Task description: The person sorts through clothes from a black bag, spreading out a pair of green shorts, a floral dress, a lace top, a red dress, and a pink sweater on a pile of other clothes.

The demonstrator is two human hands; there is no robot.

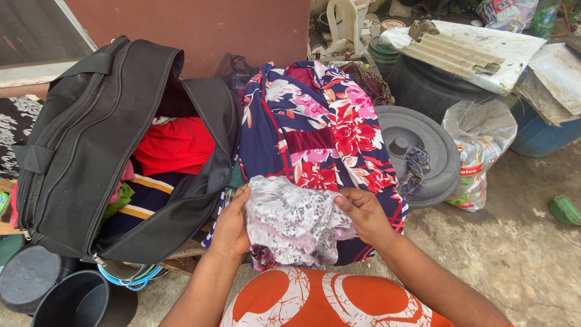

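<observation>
Grey-and-white patterned cloth [290,221], soft and bunched, sits between both hands just above the person's lap. The left hand [232,227] has its grip closed on the cloth's left edge, fingers tucked behind it; the right hand [363,215] pinches the upper right corner between thumb and fingertips. Under the cloth lies a floral garment [315,127] in navy, red and pink, spread over a heap beside an open black bag [91,145] already stuffed with a red garment [175,145] and striped fabric.

Risks, as I judge them: the cloth is held only at its edges, so a loose end could slip and trail onto the dirty concrete floor [520,254]. The floral garment overhangs its heap and might slide off if tugged. The bag's flap [209,109] leans inward and could fall shut over the opening.
</observation>
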